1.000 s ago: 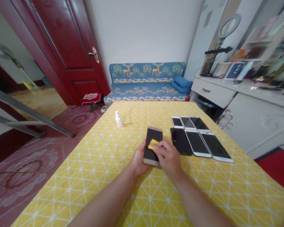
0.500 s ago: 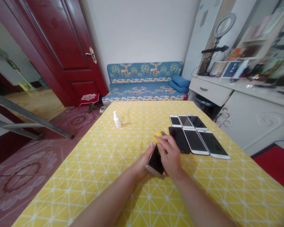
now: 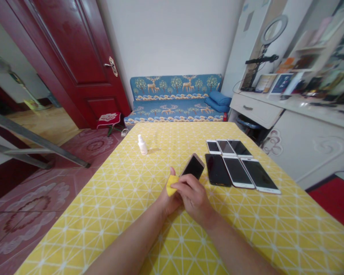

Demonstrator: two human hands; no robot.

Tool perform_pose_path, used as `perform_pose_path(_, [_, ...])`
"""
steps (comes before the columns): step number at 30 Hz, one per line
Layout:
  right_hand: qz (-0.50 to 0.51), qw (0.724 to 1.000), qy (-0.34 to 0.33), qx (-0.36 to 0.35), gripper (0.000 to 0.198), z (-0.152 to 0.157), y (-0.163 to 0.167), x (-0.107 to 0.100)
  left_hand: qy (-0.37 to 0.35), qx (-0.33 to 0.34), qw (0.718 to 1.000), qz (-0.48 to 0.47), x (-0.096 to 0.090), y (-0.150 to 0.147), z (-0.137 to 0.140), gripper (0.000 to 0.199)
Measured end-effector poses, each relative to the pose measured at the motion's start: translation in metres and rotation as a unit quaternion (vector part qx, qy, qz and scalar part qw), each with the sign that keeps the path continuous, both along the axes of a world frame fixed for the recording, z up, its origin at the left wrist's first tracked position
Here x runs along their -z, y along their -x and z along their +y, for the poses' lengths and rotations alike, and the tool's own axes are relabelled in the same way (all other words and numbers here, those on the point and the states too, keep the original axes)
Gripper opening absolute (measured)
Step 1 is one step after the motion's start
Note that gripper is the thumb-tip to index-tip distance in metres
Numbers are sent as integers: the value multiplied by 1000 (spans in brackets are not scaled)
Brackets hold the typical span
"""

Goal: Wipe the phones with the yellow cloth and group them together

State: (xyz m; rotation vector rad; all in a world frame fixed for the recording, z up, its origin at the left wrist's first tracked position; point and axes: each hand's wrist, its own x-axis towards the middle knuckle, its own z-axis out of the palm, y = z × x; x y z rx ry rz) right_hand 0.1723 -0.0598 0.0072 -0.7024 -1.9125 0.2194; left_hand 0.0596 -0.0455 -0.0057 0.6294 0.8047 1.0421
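A smartphone [image 3: 193, 166] with a dark screen and a gold-grey rim is held tilted in my left hand [image 3: 169, 200], its thumb pointing up. My right hand [image 3: 194, 196] pinches a small yellow cloth [image 3: 172, 186] over the near part of the phone, by the left thumb. Both hands hide the phone's lower end. Just right of the held phone lies a black phone [image 3: 217, 170]. Beside it are a white phone [image 3: 239, 172] and another white phone [image 3: 260, 175], all with dark screens.
Behind those phones lies a second row: a small white phone [image 3: 213, 146], another phone [image 3: 226, 147] and a darker one [image 3: 240, 148]. A white spray bottle [image 3: 142, 145] stands upright at the left on the yellow patterned tablecloth [image 3: 109, 198]. A blue sofa [image 3: 174, 109] is beyond the table.
My right hand has moved the yellow cloth from the phone's far end left and down to its near part. The phone's far end now shows uncovered.
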Motion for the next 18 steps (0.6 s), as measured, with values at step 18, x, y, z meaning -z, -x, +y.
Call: perform_pose_path(18, [97, 959, -4, 265, 28, 30, -54, -12, -86, 236, 964, -93, -3, 5, 2, 50])
